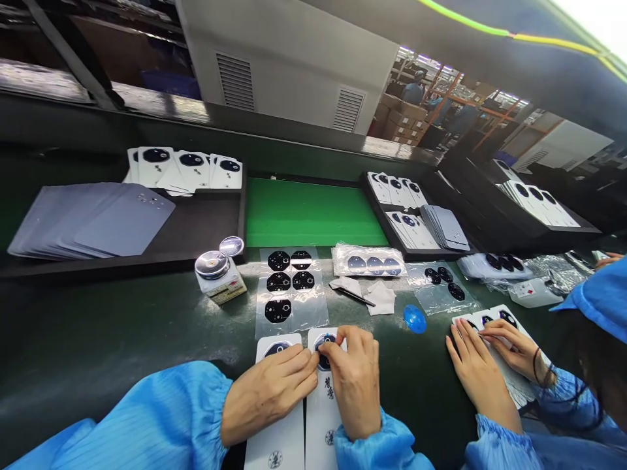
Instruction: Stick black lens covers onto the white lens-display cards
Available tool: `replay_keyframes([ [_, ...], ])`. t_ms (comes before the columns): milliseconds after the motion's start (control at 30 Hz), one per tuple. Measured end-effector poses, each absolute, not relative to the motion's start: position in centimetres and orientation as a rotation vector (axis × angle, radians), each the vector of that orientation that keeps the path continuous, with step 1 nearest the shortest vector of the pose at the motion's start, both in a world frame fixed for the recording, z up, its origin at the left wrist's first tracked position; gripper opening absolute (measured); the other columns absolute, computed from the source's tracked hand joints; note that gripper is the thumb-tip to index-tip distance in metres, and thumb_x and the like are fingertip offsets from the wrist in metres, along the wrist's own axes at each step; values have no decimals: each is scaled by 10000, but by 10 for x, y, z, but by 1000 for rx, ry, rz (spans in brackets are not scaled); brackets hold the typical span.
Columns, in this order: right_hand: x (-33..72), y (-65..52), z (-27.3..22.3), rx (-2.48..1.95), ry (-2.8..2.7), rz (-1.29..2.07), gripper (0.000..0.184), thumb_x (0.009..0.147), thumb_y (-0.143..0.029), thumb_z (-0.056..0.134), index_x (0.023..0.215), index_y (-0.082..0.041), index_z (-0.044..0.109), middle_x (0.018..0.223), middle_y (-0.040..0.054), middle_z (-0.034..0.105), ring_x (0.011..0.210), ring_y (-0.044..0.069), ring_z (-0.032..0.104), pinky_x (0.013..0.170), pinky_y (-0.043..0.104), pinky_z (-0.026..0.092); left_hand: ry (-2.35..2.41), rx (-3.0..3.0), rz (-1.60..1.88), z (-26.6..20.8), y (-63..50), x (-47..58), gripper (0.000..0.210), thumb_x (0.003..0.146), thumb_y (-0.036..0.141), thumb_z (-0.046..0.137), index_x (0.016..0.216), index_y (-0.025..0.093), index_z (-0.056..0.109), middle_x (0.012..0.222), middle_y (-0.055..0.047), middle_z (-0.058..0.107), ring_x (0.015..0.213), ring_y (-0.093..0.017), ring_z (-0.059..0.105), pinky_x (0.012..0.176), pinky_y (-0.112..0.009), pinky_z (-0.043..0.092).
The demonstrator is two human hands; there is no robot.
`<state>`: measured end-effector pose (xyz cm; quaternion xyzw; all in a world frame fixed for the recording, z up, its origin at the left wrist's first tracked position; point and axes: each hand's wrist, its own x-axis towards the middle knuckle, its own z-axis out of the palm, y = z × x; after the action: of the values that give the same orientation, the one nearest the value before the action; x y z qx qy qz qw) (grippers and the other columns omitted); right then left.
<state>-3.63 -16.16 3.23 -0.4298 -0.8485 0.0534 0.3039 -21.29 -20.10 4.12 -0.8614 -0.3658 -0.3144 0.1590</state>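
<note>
Two white phone-back-shaped panels lie side by side at the front: a left panel (279,437) and a right panel (321,424) with black characters, each with a dark eight-sided disc near its top. My left hand (274,391) rests across the left panel, fingers pressed together, tips at the disc (323,356) of the right panel. My right hand (355,378) is closed in a pinch over that same disc; what lies between its fingertips is hidden. A small blue spot shows at the disc's top. Beyond lies a clear sheet (315,313) with several black eight-sided stickers.
Tweezers (351,294) lie on white wipes beside a blue disc (415,319). A pump bottle (219,277) stands left. Behind are black trays (196,264) of panels and wrapped discs (369,261). At right, a co-worker's hands (480,365) work on other panels.
</note>
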Motion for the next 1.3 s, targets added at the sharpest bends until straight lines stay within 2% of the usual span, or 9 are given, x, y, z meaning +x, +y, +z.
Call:
replay_keyframes([
  [267, -35, -162, 31, -1114, -2233, 122, 287, 869, -144, 565, 945, -394, 685, 887, 67, 604, 831, 270, 544, 639, 432, 423, -1030, -2461, -895, 40, -200, -212, 434, 963, -17, 253, 767, 104, 622, 881, -68, 693, 794, -154, 588, 873, -337, 420],
  [533, -36, -163, 27, -1169, -2207, 173, 251, 853, -161, 600, 881, -385, 709, 855, 60, 612, 821, 260, 563, 627, 415, 444, -1015, -2462, -856, 42, -201, -215, 471, 978, 2, 216, 782, 112, 630, 911, -64, 701, 846, -153, 589, 900, -336, 393],
  [667, -31, -153, 30, -1115, -2107, 480, 214, 839, -181, 618, 811, -371, 713, 809, 51, 610, 788, 254, 578, 629, 409, 463, -1016, -2459, -829, 42, -201, -215, 468, 976, 5, 214, 801, 108, 636, 927, -65, 706, 839, -154, 588, 895, -332, 392],
  [933, -12, -148, 35, -1268, -1436, 1107, 99, 800, -339, 656, 799, -276, 732, 743, 54, 660, 650, 211, 600, 583, 360, 502, -1072, -2593, -915, 47, -202, -223, 395, 971, 20, 256, 825, 131, 605, 988, -36, 709, 852, -156, 584, 901, -355, 392],
  [1033, -15, -150, 38, -1280, -1310, 1213, 163, 729, -381, 712, 799, -234, 710, 728, 42, 661, 607, 184, 589, 574, 345, 518, -1206, -2652, -1008, 60, -207, -237, 318, 968, 51, 315, 868, 157, 598, 975, -18, 708, 826, -157, 585, 835, -340, 417],
  [1167, -21, -150, 47, -1264, -1249, 1245, 234, 644, -422, 774, 713, -234, 654, 635, 11, 611, 486, 136, 529, 471, 297, 484, -1366, -2554, -1076, 69, -225, -258, 312, 980, 52, 317, 923, 158, 604, 889, -17, 697, 805, -145, 585, 822, -319, 408],
  [1300, -25, -153, 52, -1274, -1334, 1141, 341, 752, -538, 664, 640, -217, 634, 568, 10, 565, 476, 130, 498, 428, 264, 437, -1466, -2447, -1149, 61, -245, -263, 305, 1014, 114, 331, 934, 156, 622, 860, -7, 694, 817, -133, 587, 877, -301, 376],
])
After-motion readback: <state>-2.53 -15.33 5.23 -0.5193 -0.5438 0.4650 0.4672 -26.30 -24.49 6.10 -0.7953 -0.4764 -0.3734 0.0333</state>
